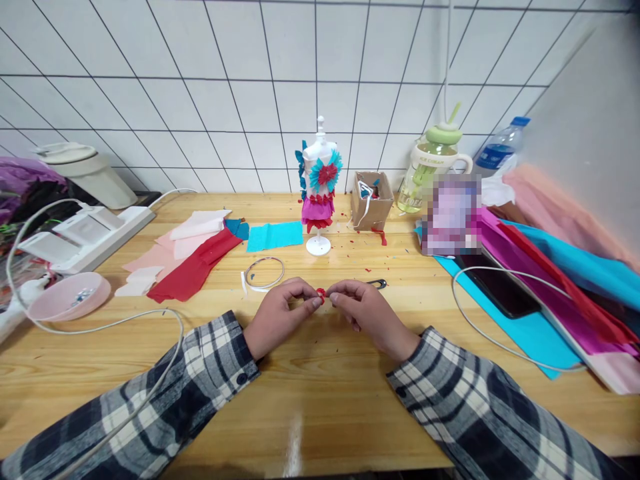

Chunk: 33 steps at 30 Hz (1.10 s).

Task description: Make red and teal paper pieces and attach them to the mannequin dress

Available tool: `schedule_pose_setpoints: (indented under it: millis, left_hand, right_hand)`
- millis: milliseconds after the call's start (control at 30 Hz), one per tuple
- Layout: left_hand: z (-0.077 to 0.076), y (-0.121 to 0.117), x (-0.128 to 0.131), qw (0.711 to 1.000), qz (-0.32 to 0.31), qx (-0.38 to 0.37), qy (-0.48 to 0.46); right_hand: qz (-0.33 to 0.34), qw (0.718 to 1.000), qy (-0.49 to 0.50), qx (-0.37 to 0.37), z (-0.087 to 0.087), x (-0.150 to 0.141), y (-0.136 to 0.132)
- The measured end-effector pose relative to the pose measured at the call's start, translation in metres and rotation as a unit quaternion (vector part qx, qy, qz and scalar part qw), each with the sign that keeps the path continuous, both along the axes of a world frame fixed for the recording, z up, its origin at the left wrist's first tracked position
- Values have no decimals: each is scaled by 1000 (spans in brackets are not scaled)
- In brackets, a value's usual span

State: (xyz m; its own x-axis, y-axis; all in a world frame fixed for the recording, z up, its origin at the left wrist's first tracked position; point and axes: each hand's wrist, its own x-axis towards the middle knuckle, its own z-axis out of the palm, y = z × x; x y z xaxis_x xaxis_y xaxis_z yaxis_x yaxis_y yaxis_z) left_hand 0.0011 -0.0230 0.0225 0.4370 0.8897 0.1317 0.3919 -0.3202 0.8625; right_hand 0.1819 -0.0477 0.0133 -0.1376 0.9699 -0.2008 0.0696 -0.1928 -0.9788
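My left hand (pixel 281 312) is closed, its thumb and index finger pinching a small crumpled piece of red crepe paper (pixel 321 293). From the other side, the closed fingertips of my right hand (pixel 371 315) meet at the paper's right edge. Just behind the right hand lies a black loop-shaped handle (pixel 379 283), the rest of it hidden. Beyond both hands stands a small white dress form (pixel 317 150) on a round base. It wears a magenta and red ruffled paper skirt (pixel 317 212) and a blue flower with a red centre (pixel 326 172).
Red crepe paper (pixel 197 263) and a blue sheet (pixel 275 237) lie left of the stand, near a bangle-like ring (pixel 265 273). Right are a cardboard box (pixel 373 203), a drinking bottle (pixel 433 163) and a phone (pixel 500 283) on coloured paper. A pink bowl (pixel 47 308) and white cables flank my arms.
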Motion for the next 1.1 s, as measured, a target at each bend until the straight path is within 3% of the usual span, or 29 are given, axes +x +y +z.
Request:
schedule_pose_setpoints:
  millis: [167,700,1100]
  left_hand:
    - [-1,1,0,1000,-9,5,11]
    - [0,1,-2,999,-28,24,38]
    - [2,5,-6,983,-77,118,115]
  right_hand:
    - [30,998,-34,43,-2,0,-1]
    - [50,996,-62,50,-1,1,-1]
    - [121,973,-185,62,-1,11,5]
